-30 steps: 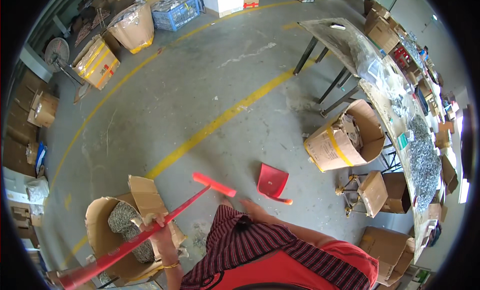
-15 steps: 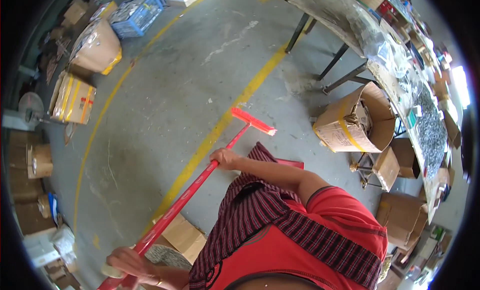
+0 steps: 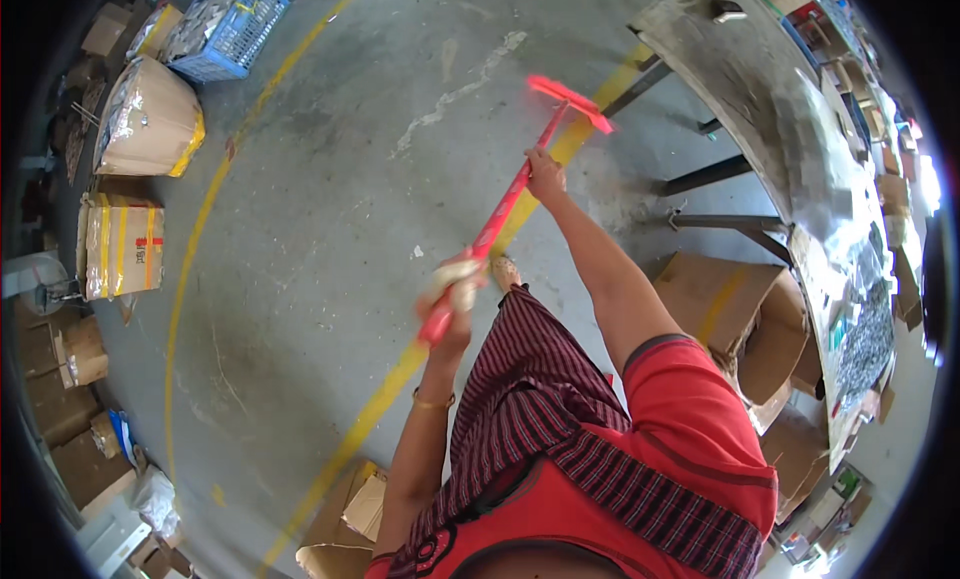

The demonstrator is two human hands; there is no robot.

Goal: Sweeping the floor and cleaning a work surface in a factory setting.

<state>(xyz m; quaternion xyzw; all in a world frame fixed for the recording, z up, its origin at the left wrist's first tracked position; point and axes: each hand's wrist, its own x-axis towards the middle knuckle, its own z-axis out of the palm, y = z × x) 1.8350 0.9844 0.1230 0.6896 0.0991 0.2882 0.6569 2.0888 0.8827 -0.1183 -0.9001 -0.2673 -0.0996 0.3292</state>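
Note:
A broom with a red handle point(image 3: 504, 211) reaches forward and to the right, away from my body. Its bright red bristle head point(image 3: 570, 103) is at the yellow floor line, near a table leg, and is slightly blurred. My right hand point(image 3: 545, 176) is wrapped round the handle a short way behind the head. Nearer to me, my left hand point(image 3: 452, 297) grips the handle close to its end. Something pale covers part of its fingers, smeared by motion. My foot point(image 3: 506, 273) shows below the striped apron point(image 3: 530, 379).
At the right runs a long worktable point(image 3: 740, 89) with dark metal legs, loaded with plastic and small parts. Open cardboard boxes point(image 3: 715, 299) stand under it. Along the left are more cartons point(image 3: 150, 119) and a blue crate point(image 3: 235, 39). Another open box point(image 3: 340, 519) lies near my left arm.
The broom has swung forward and right, its head now farther off. My left hand has come up from the lower left, and my right hand has reached farther out. The view has shifted too.

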